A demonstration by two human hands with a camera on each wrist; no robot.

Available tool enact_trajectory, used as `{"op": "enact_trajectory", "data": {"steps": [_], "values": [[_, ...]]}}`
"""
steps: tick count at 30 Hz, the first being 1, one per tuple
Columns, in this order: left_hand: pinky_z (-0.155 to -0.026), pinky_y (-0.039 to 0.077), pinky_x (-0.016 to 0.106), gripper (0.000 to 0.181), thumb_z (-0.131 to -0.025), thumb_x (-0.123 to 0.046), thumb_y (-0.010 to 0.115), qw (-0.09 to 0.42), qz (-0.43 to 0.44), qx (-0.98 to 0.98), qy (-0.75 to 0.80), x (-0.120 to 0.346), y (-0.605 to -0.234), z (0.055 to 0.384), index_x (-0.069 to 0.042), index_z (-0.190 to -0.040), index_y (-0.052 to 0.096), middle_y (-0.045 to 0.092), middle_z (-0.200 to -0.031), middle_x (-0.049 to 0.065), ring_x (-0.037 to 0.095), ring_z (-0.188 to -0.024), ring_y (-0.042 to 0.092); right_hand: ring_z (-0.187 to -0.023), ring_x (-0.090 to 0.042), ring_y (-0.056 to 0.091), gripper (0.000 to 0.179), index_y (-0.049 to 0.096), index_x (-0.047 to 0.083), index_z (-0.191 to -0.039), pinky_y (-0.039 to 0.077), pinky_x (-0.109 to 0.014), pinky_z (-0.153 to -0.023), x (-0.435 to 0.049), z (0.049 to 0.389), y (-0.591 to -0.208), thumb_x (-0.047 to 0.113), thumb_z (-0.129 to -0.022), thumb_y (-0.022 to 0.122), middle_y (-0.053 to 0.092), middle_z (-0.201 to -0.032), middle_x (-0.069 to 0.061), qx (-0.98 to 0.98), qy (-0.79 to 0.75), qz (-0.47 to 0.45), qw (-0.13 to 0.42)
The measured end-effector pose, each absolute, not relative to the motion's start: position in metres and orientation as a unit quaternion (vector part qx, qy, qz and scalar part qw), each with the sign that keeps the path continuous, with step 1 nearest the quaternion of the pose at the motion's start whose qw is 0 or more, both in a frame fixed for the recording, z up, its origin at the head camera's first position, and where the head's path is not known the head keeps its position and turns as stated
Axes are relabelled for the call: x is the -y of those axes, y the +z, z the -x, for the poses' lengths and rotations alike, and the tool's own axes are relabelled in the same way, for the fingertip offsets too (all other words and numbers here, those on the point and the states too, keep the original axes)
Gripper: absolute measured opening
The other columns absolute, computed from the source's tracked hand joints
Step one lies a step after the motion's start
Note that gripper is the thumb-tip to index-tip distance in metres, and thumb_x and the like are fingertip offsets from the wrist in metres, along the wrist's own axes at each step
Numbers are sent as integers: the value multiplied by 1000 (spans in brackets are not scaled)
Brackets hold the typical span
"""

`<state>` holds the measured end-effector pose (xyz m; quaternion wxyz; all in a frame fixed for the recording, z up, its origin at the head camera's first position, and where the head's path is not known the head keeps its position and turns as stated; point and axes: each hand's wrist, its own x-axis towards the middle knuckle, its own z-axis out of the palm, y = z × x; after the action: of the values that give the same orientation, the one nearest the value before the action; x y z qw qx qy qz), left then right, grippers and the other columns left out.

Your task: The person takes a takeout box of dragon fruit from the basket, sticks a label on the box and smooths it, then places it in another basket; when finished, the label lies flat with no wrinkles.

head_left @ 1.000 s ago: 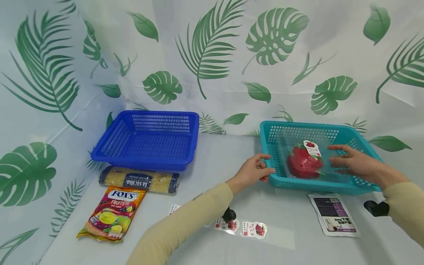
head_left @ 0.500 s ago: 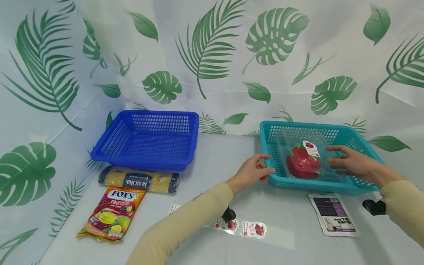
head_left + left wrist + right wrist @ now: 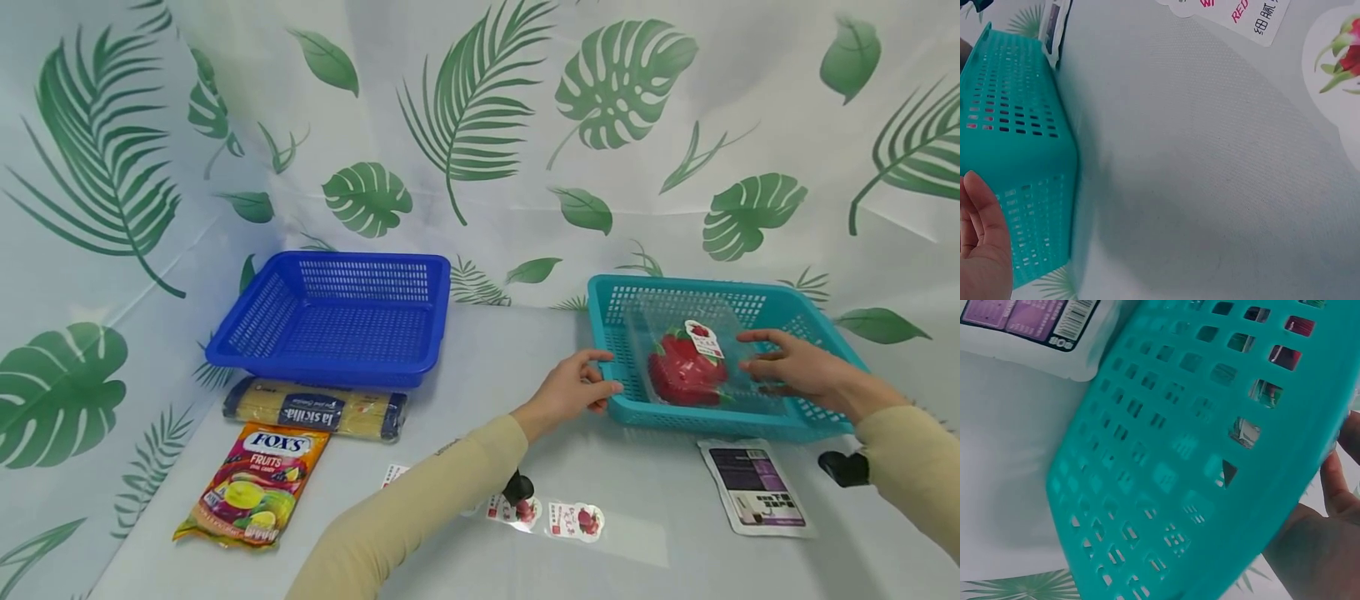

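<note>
In the head view, a clear plastic box (image 3: 641, 333) with red fruit (image 3: 684, 371) and a white label sits inside the teal basket (image 3: 705, 417). My left hand (image 3: 573, 385) grips the basket's left end by the rim, fingers on top and thumb lower down. The left wrist view shows that hand (image 3: 988, 250) at the basket's edge. Over the basket's right part, my right hand (image 3: 798, 367) holds the right side of the box between bent, spread fingers and thumb. In the right wrist view, the basket wall (image 3: 1147, 425) hides most of the box.
A blue basket (image 3: 337, 367) stands at the back left. In front lie a spaghetti pack (image 3: 315, 408) and a candy bag (image 3: 255, 487). A white pouch (image 3: 756, 487) lies before the teal basket, and fruit stickers (image 3: 576, 521) lie near the left forearm. A leaf-print curtain (image 3: 510, 233) rises behind.
My right hand and the label side of the clear box have shifted slightly left within the basket. My left hand and the teal basket stay where they were.
</note>
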<state>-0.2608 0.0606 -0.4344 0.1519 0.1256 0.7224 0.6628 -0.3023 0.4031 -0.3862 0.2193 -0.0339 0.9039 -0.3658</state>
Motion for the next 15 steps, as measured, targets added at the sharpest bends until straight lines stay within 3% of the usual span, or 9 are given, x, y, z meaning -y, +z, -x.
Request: {"op": "enact_trajectory", "data": {"steps": [9,15], "values": [[-79,57,47,45,-91,-15,71,154,-121,-719,667,-60,-434,260,-15,-133,56,59,-76,4,18,-65,63,-119,-58,40,72,8,-7,-150,51,-54,-89,-402,302,-387,30,-104,49,22,-138,-45,-907,-365,30,209],[-70,58,33,46,-92,-15,70,151,-122,-721,665,-60,-434,260,-13,-135,55,59,-77,4,15,-64,62,-120,-58,38,72,8,-7,-150,51,-54,-89,-401,303,-387,29,-104,50,21,-139,-45,-907,-366,23,209]]}}
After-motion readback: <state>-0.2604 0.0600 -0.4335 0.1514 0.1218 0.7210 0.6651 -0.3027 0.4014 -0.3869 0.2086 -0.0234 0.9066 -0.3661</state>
